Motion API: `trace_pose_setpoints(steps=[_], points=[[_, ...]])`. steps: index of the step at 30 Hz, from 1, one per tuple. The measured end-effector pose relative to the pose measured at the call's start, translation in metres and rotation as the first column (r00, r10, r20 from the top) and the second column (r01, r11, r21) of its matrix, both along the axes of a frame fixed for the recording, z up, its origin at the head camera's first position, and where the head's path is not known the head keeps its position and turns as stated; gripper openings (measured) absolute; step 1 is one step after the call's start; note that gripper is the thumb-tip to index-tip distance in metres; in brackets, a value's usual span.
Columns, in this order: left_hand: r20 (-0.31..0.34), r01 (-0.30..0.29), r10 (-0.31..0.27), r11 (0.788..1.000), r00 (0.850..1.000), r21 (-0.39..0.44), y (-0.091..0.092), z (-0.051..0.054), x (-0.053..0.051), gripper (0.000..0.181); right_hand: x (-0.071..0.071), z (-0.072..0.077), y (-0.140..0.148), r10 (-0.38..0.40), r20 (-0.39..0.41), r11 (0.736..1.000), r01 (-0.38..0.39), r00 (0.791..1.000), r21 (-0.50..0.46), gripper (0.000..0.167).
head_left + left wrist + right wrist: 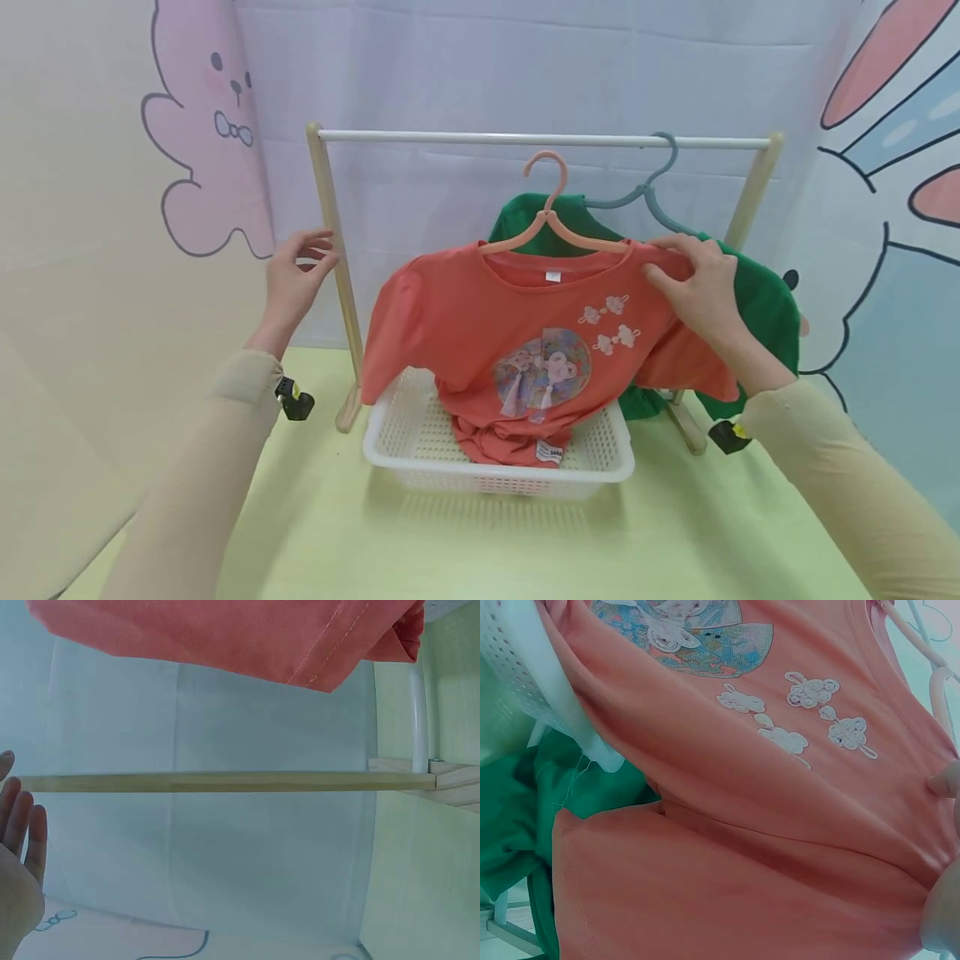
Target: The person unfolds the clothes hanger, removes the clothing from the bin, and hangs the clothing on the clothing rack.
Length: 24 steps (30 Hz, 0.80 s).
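Note:
A coral-red short-sleeved shirt [450, 308] hangs on a peach-coloured hanger [551, 192], whose hook stands just below the rail, apart from it as far as I can tell. My right hand [701, 279] grips the shirt's shoulder at the hanger's right end; the right wrist view shows the thumb [946, 780] pressing the cloth. The shirt's lower part lies bunched in a white perforated basket [390, 442]. My left hand [294, 271] is raised beside the rack's left post with nothing in it, fingers loosely bent, also seen at the left wrist view's edge.
The rack's white rail [450, 137] runs between wooden posts [341, 275]. A green shirt [765, 308] hangs behind on a grey-blue hanger [648, 192] hooked on the rail at right. The basket and rack stand on a yellow-green table [480, 550]. Cloth hangs behind.

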<state>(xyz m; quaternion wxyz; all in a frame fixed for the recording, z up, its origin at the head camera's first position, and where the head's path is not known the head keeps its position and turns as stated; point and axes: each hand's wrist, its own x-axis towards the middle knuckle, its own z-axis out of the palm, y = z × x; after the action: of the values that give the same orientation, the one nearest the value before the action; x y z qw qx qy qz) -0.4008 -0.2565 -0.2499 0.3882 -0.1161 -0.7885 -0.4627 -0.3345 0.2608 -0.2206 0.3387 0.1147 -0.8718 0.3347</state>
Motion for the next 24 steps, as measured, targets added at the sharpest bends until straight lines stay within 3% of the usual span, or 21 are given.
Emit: trace_pose_setpoints(steps=[3,7,13,24], points=[[0.028,-0.035,0.033,0.998,0.999,0.048,-0.004,-0.002,-0.003,0.041,-0.001,0.0,0.001,-0.003,0.001,1.0,0.003,1.0,-0.004,0.047],[0.11,-0.048,0.042,0.997,0.993,0.053,-0.012,-0.007,-0.007,0.045,-0.002,0.0,0.001,-0.003,0.001,1.0,0.003,1.0,-0.006,0.047],[0.194,0.023,-0.035,0.998,0.98,0.062,-0.015,-0.009,-0.015,0.052,-0.003,0.001,0.002,-0.011,-0.005,1.0,0.011,1.0,-0.004,0.047],[0.225,0.116,-0.125,0.992,0.966,0.053,-0.013,-0.012,-0.023,0.055,-0.003,0.001,0.001,-0.021,-0.029,1.0,0.021,0.999,0.01,0.045]])
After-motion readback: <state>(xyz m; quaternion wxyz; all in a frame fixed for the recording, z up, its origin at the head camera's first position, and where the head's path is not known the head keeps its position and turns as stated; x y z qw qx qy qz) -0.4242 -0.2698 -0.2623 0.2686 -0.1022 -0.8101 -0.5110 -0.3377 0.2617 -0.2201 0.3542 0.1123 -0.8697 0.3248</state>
